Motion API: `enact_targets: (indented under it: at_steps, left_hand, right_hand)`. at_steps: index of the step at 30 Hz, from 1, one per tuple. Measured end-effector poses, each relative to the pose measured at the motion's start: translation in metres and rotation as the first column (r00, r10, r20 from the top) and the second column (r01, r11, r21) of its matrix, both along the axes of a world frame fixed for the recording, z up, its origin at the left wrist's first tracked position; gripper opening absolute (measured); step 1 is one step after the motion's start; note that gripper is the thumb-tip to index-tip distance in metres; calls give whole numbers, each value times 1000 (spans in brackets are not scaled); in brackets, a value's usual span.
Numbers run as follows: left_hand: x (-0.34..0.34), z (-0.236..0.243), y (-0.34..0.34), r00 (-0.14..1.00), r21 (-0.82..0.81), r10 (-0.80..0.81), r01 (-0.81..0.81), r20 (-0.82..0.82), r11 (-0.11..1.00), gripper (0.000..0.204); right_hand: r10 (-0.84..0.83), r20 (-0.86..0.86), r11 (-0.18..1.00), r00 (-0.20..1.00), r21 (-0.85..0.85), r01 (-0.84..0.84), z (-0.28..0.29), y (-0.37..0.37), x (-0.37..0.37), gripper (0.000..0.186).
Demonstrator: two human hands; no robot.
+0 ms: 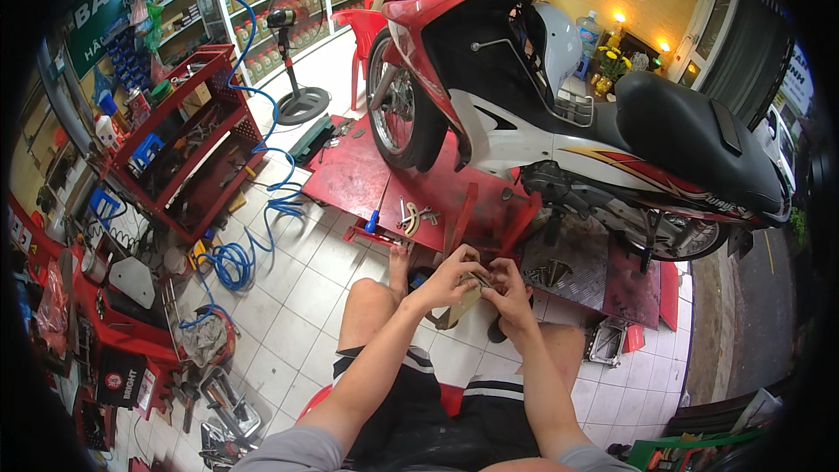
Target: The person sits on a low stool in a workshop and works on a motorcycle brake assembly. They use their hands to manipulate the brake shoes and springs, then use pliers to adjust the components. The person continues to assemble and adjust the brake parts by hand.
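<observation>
Both my hands are close together above my knees, in front of the red lift platform (350, 177). My left hand (456, 278) has its fingers bent and pinched around the upper end of a tan, flat-sided part (456, 309) with a darker lower edge. My right hand (509, 292) meets it from the other side, thumb and fingers closed at the same upper end. The fingers hide what is pinched there, and the part's exact kind cannot be made out. Just beyond the hands, several wrenches (423, 215) and a blue-handled screwdriver (372, 220) lie on the platform's near side.
A red and white motorbike (524, 144) stands on the platform. Right of my hands, a metal plate (577, 264) bears loose small parts. A blue air hose (234, 264) coils on the tiles at left, near a red tool cart (197, 153). A metal frame (605, 341) lies by my right knee.
</observation>
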State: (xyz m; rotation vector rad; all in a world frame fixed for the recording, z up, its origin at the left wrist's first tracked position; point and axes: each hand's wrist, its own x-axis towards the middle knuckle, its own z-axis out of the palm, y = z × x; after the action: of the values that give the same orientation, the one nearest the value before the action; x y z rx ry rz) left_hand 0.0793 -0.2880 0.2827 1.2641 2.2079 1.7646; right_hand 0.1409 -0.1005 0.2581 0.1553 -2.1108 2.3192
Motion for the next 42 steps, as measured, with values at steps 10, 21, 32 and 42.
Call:
enact_targets:
  at_steps: [10,21,32,42]
  left_hand:
    - [1,-1,13,889,361,36,-222,457,906,23]
    - [2,-35,26,889,129,204,-278,409,952,14]
    - [6,-28,19,886,37,180,-217,427,976,16]
    - [5,-46,28,867,49,204,-253,454,966,21]
  right_hand:
    - [-225,-128,955,966,168,245,-14,-1,-1,23]
    - [-311,-335,866,890,285,410,3,-12,-3,19]
    - [-278,-384,821,880,381,426,0,-12,-10,14]
    - [-340,-318,848,885,302,434,-8,-16,-12,14]
